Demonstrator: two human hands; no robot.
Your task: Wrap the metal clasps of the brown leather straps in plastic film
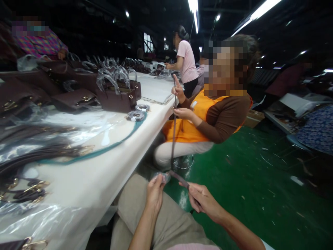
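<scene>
Above my lap, my left hand [155,191] is closed in a pinch on a small bit of clear plastic wrap [164,177]. My right hand [204,200] is closed around a dark brown strap [179,178], whose visible length runs from my fingers toward the plastic. The two hands are apart, left and right of the strap's near end. Beyond them, a seated person in an orange apron [182,130] holds a long dark strap [173,139] that hangs down close to the strap in my hand; whether they join is unclear.
On the white table [104,187] at the left are brown handbags [117,100], wrapped strap coils [135,116], bundled straps [39,151] and a teal cord [114,145]. A person in pink [187,62] stands farther back. A cardboard box [254,118] sits on the green floor [234,180].
</scene>
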